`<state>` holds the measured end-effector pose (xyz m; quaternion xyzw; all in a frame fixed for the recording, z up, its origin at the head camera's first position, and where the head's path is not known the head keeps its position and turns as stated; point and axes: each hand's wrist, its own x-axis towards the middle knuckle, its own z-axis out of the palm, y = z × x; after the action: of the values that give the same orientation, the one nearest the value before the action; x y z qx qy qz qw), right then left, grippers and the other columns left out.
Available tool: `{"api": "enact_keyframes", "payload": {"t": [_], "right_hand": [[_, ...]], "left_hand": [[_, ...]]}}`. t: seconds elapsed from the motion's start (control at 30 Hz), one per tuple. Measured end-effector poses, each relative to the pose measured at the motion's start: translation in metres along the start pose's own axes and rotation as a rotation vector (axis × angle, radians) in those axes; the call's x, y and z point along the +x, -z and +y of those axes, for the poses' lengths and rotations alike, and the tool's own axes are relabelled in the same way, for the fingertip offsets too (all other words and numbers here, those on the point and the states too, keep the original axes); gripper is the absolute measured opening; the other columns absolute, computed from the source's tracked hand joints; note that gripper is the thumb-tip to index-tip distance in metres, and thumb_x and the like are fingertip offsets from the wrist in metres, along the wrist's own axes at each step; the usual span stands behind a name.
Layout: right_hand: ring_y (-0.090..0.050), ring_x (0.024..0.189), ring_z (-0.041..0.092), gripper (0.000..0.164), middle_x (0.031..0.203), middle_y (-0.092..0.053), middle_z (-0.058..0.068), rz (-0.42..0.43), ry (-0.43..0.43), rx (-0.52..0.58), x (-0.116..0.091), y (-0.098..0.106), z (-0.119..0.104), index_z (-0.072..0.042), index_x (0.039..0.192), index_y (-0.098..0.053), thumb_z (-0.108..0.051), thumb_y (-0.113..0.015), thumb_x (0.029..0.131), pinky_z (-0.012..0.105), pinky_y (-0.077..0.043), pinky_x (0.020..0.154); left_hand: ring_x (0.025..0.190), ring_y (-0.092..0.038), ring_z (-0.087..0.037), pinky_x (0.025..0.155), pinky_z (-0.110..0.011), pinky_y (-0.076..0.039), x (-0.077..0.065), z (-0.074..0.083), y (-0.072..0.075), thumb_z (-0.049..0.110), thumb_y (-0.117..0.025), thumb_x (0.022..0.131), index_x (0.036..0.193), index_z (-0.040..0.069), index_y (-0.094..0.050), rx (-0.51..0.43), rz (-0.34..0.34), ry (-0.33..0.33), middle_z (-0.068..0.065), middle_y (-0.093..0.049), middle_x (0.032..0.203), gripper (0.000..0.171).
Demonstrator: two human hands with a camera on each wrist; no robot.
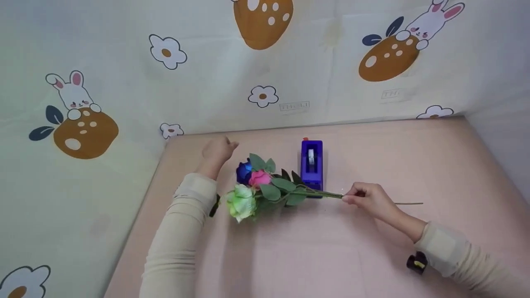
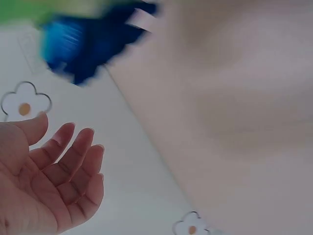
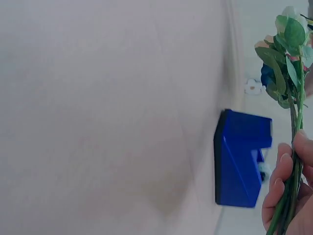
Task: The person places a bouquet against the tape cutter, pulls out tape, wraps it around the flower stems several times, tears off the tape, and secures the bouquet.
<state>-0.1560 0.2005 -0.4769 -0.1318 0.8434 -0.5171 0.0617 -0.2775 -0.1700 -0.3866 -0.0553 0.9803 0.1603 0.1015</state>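
Observation:
My right hand point(image 1: 370, 200) grips the long stems point(image 1: 331, 194) of a bunch of artificial roses, thumb pressed against the fingers. The bunch lies sideways, its heads to the left: a blue rose point(image 1: 244, 171), a pink rose point(image 1: 260, 179) and a pale green rose point(image 1: 241, 203), with green leaves point(image 1: 283, 184) behind them. Beyond the flower heads, toward the back left, my left hand point(image 1: 218, 150) is raised and holds nothing. In the left wrist view its fingers point(image 2: 73, 161) are loosely curved, apart from the blurred blue rose point(image 2: 73, 44).
A blue tape dispenser point(image 1: 311, 163) with a roll of tape stands behind the stems, which overlap its near end in the head view. The pink tabletop point(image 1: 298, 256) meets a cloth backdrop point(image 1: 207, 95) printed with rabbits and flowers at its back and sides.

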Motion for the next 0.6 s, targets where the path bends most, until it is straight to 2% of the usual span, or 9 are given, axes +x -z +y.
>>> {"api": "enact_keyframes", "payload": {"t": [0.13,0.23,0.37,0.5,0.6], "right_hand": [[-0.046,0.056,0.005,0.015,0.071,-0.062,0.009,0.035,-0.046,0.009,-0.013,0.02,-0.006,-0.002,0.077,-0.064,-0.016,-0.068,0.082,0.019,-0.04,0.05],[-0.048,0.057,0.005,0.015,0.07,-0.062,0.004,0.08,-0.044,-0.001,-0.023,0.033,-0.01,-0.002,0.077,-0.064,-0.016,-0.069,0.081,0.02,-0.042,0.052],[-0.05,0.058,0.007,0.016,0.07,-0.061,-0.003,0.133,-0.029,-0.016,-0.036,0.047,-0.018,-0.001,0.079,-0.063,-0.015,-0.069,0.081,0.021,-0.044,0.053],[-0.051,0.06,0.008,0.017,0.071,-0.062,-0.007,0.183,-0.014,-0.01,-0.042,0.056,-0.029,0.001,0.081,-0.063,-0.015,-0.069,0.081,0.02,-0.045,0.055],[-0.052,0.06,0.008,0.017,0.071,-0.063,-0.01,0.221,0.0,0.03,-0.043,0.059,-0.039,0.003,0.082,-0.062,-0.013,-0.068,0.081,0.019,-0.045,0.056]], "left_hand": [[0.087,-0.056,-0.025,0.075,-0.037,-0.046,0.0,-0.03,-0.008,0.035,-0.042,0.096,0.109,-0.001,-0.059,-0.106,-0.016,0.053,-0.016,-0.062,0.104,0.042],[0.091,-0.058,-0.028,0.074,-0.035,-0.046,0.0,-0.054,-0.02,0.032,-0.04,0.097,0.111,-0.002,-0.057,-0.205,-0.058,0.127,-0.018,-0.061,0.105,0.041],[0.086,-0.058,-0.025,0.076,-0.034,-0.047,0.0,-0.075,-0.04,0.029,-0.04,0.098,0.115,-0.005,-0.054,-0.376,-0.117,0.187,-0.018,-0.06,0.102,0.04],[0.074,-0.054,-0.018,0.074,-0.034,-0.047,0.0,-0.078,-0.058,0.029,-0.043,0.097,0.113,-0.006,-0.055,-0.543,-0.137,0.135,-0.014,-0.059,0.094,0.04],[0.074,-0.057,-0.02,0.068,-0.031,-0.047,-0.002,-0.064,-0.071,0.025,-0.047,0.095,0.111,-0.004,-0.057,-0.62,-0.165,-0.001,-0.013,-0.061,0.091,0.035]]}}
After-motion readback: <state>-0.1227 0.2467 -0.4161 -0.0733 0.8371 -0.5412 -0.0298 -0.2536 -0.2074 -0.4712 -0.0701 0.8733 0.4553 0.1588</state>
